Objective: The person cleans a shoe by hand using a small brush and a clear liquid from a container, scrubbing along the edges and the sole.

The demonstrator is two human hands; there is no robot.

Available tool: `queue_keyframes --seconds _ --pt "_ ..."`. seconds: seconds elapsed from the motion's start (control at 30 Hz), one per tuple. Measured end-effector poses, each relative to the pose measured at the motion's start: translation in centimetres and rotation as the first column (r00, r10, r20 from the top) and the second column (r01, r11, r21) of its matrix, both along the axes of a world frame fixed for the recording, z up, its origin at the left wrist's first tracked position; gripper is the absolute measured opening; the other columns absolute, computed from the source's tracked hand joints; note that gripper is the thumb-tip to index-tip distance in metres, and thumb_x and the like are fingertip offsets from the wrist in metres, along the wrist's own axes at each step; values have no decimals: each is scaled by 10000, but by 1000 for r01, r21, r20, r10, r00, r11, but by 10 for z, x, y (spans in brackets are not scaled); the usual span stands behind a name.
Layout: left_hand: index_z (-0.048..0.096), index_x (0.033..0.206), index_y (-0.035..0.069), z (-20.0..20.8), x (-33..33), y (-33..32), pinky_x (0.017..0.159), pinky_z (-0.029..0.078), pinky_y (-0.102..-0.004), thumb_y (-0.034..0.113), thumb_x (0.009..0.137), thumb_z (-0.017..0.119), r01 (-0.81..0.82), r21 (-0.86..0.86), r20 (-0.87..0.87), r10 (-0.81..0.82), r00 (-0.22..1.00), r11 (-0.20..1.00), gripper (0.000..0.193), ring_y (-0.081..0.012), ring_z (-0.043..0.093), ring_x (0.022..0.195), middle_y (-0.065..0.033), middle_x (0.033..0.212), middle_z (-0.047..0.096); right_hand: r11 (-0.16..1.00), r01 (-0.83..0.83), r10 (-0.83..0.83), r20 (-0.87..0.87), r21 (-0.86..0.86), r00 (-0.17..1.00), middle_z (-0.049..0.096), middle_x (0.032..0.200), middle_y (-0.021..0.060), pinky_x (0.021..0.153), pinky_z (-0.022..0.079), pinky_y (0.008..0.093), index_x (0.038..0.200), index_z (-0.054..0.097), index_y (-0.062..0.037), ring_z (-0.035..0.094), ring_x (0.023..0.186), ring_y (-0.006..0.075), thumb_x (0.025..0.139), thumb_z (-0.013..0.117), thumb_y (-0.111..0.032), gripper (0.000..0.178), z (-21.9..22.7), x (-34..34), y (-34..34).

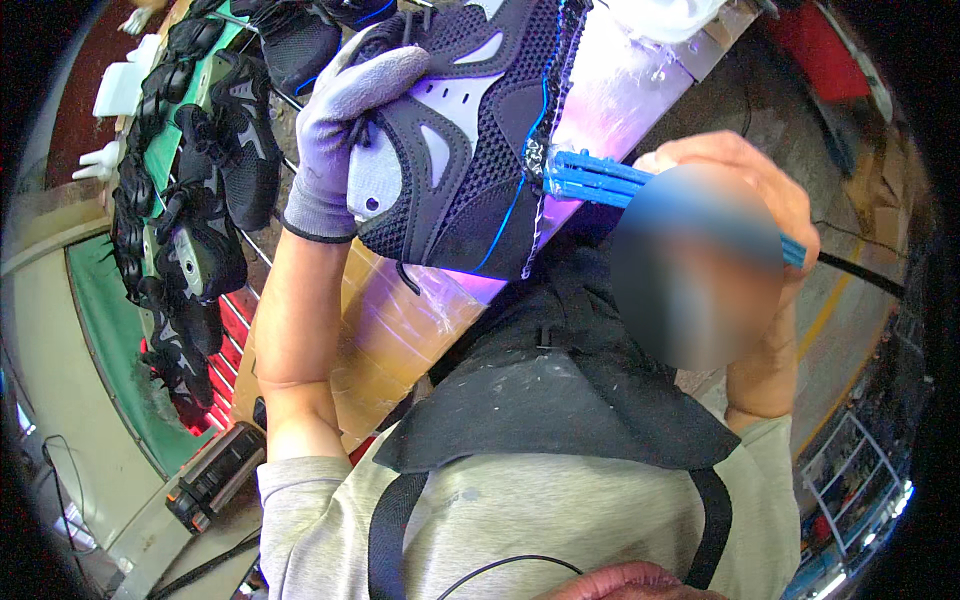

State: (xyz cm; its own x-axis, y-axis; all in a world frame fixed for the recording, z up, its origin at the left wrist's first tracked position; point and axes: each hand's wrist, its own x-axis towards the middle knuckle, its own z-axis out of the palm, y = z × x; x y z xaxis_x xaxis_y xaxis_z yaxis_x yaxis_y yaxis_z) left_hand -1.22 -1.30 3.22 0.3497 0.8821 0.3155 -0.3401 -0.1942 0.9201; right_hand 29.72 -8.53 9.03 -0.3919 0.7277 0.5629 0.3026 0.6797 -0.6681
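Shoe upper point(465, 150), partly out of frame, in left grip point(345, 125); blue tool point(598, 180) in half-blurred right grip point(755, 160).

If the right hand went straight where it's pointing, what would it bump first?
Probably the dark shoe upper, at its edge. The blue tool in the right hand leads and may already touch it; depth is unclear.

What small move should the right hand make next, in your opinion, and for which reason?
Probably the right hand should draw the blue tool gently along the right-hand edge of the shoe upper: the tool's tip is at that edge, and the gloved left hand grips the opposite side, seemingly steadying it.
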Motion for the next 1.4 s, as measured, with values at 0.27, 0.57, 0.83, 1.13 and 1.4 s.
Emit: queue_keyframes --seconds 0.27,0.57,0.83,1.13,1.4 --pt "661 1208 -66 8 12 -4 1007 535 -392 89 966 573 167 -245 341 -76 937 955 301 -273 677 1106 -193 1214 680 732 -206 -430 -675 -650 599 716 952 168 782 551 358 1079 699 55 692 868 240 845 776 -26 259 -22 -11 -30" --pt "667 1219 -39 -12 3 -6 1034 519 -391 84 984 554 -171 -143 115 188 975 975 288 -259 678 1118 -180 1215 694 988 -20 -26 -295 -154 955 712 937 160 777 534 332 1049 693 47 684 856 240 804 788 -7 269 -19 4 -25" --pt "660 1238 -40 2 9 -4 1050 510 -397 76 984 551 -211 -10 2 211 977 977 300 -250 668 1135 -172 1243 681 972 -125 72 -252 -199 965 715 985 129 834 517 296 1026 705 56 672 910 206 812 785 64 228 -4 17 0" --pt "645 1177 -91 60 41 -4 937 561 -383 126 996 520 209 -583 363 22 932 785 309 -269 703 1001 -200 1120 712 992 -127 123 147 16 981 714 987 209 834 546 385 1045 710 66 696 931 308 800 776 -65 285 29 26 4" --pt "573 1301 -91 57 47 14 1002 536 -473 264 1030 446 420 -516 506 -131 853 747 464 -354 683 1080 -244 1206 680 977 -160 113 296 138 948 690 1067 252 876 582 390 1161 653 84 710 975 326 827 760 -51 376 52 31 2"
